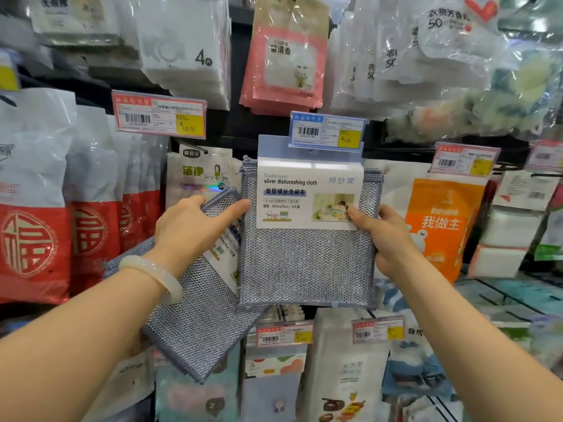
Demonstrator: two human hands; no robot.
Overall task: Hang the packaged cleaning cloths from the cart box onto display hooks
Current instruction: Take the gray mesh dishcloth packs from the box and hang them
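A pack of silver mesh dishwashing cloths (307, 263) with a white and blue label card hangs upright at the centre of the display, its top just under a blue price tag (327, 130). My right hand (387, 236) grips its right edge, thumb on the label. My left hand (195, 229) holds a second, tilted pack of the same cloths (201, 318), and its thumb touches the left edge of the hanging pack. The hook itself is hidden behind the card and tag.
Hanging packages crowd the display: red and white bags (36, 208) at left, pink pouches (286, 65) above, an orange pack (441, 226) at right, white sponges (502, 248) at far right. Price tags (160, 117) jut out from the hooks. Further packs (344, 376) hang below.
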